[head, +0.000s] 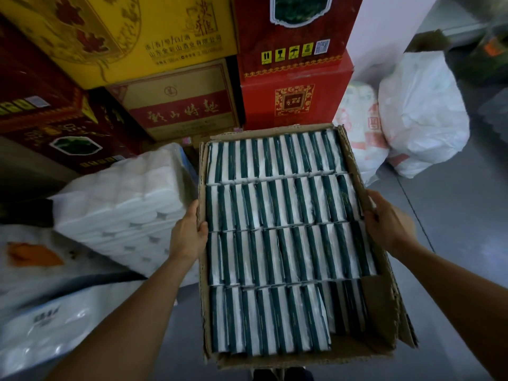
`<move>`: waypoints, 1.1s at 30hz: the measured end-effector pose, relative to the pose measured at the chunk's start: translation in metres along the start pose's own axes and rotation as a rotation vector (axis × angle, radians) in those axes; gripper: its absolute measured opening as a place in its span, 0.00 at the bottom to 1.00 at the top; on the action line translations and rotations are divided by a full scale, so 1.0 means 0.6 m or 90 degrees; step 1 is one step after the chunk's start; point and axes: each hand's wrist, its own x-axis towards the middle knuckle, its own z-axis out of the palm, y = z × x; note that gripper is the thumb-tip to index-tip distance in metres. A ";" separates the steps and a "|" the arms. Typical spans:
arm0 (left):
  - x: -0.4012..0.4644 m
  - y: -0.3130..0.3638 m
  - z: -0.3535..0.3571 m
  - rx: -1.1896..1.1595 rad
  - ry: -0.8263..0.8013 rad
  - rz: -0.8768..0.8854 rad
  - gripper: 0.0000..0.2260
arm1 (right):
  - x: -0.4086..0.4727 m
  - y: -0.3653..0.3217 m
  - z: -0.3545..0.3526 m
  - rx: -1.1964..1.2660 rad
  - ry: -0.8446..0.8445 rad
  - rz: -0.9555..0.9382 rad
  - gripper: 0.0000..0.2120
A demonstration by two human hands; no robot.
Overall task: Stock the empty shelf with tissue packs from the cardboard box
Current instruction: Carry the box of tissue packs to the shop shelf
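Cardboard box [380, 320] gripped by left hand [189, 235], right hand [390, 224].

Yellow carton [132, 31], upper left of frame: red seal characters; black line "山东金彩山酒业有限公司". Brown carton [176, 103], below it: red band, gold calligraphy "彩山特曲". Red carton [294, 37], upper centre: four yellow handling symbols, QR code. Lower red carton [295, 97]: square gold emblem, characters unreadable. Tissue packs: print illegible.
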 end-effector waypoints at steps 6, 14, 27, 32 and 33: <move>-0.081 0.038 -0.101 -0.036 0.022 0.018 0.25 | -0.081 -0.038 -0.108 -0.002 0.012 -0.012 0.22; -0.184 0.034 -0.233 -0.048 0.075 0.049 0.22 | -0.159 -0.101 -0.207 0.015 0.039 -0.050 0.21; -0.322 0.016 -0.401 -0.061 0.186 -0.017 0.22 | -0.181 -0.260 -0.308 0.065 0.034 -0.240 0.23; -0.425 0.000 -0.418 -0.098 0.318 -0.129 0.22 | -0.158 -0.351 -0.341 -0.007 0.018 -0.408 0.24; -0.445 -0.003 -0.418 -0.090 0.334 -0.156 0.20 | -0.156 -0.365 -0.340 -0.009 0.008 -0.428 0.25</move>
